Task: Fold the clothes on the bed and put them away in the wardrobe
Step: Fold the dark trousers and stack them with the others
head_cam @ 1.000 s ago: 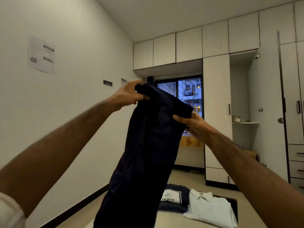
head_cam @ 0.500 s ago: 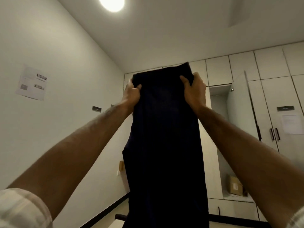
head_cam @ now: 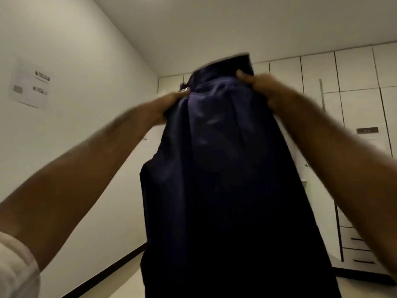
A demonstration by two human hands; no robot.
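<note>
Both hands are up in front of me, and between them hangs the dark navy garment (head_cam: 225, 179), held high against the ceiling and the back wall. My left hand (head_cam: 171, 100) grips the cloth at its upper left edge, fingers curled into the fabric with a thumbnail showing at the fold. My right hand (head_cam: 257, 82) clutches the upper right corner, fingers bunched over the top hem. The hands are blurred, so I can't make out each finger. The garment drops straight down from that grip, wider toward the bottom, and runs out of the lower edge of the view; its upper part is creased and catches a little light, the rest is nearly black. Behind it on the right I see the white wardrobe (head_cam: 354, 82), with upper cabinets along the ceiling line and drawers (head_cam: 356, 250) low down, partly covered by my right forearm. On the left wall a printed sheet (head_cam: 30, 82) is stuck up. A pale rolled sleeve (head_cam: 15, 269) shows at my left elbow.
</note>
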